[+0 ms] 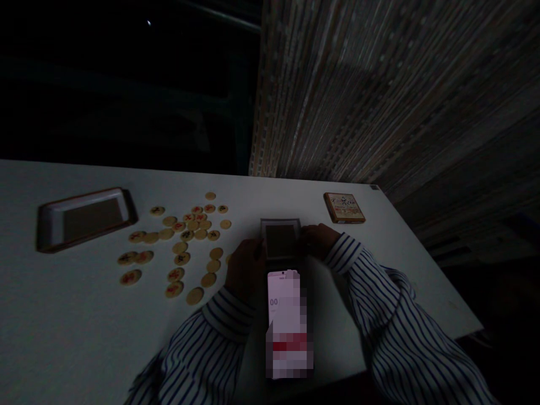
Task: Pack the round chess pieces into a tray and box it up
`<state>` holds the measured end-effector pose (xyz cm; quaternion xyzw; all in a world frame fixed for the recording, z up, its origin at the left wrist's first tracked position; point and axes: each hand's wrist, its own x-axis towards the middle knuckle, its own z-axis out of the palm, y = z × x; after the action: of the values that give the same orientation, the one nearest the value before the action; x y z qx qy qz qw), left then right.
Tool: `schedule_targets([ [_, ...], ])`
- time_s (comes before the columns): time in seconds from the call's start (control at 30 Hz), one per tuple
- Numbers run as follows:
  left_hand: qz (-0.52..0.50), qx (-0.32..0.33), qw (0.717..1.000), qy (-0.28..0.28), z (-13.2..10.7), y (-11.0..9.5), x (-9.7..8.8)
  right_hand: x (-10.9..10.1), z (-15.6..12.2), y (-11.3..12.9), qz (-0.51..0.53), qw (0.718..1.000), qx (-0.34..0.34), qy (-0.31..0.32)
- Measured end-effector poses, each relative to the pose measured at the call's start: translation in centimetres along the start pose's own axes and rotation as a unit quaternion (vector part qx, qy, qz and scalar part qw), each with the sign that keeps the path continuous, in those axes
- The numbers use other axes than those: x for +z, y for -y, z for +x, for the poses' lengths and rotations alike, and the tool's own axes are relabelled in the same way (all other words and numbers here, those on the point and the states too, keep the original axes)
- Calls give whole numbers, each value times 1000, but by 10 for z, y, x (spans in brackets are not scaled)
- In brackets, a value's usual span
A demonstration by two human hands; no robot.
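Observation:
In the head view a small open box [282, 241] with a pale rim and a dark inside lies between my two hands on the white table. My left hand [248, 265] is closed at its left side, fingers bent against the edge. At the opposite side, my right hand [319, 241] grips the right edge. Dim light hides most of the fingertips. Left of my left hand, round Chinese chess pieces [200, 234] are scattered, some with red or black characters up and others blank side up. A lit phone [284, 326] lies just nearer than the box.
A larger open tray [122, 209] with a brown rim stands at the far left. To the right, a small closed box with printed characters [346, 207] lies near the back edge of the white table [76, 332]. Behind hangs a striped curtain [337, 84].

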<state>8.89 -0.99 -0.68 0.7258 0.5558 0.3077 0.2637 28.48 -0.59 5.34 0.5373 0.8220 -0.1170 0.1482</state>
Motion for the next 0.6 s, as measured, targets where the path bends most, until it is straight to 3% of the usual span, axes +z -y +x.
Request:
schedule_targets([
  [0.6, 12, 8, 1000, -4, 0, 1, 0, -1, 1, 2, -7, 1000, 16, 20],
])
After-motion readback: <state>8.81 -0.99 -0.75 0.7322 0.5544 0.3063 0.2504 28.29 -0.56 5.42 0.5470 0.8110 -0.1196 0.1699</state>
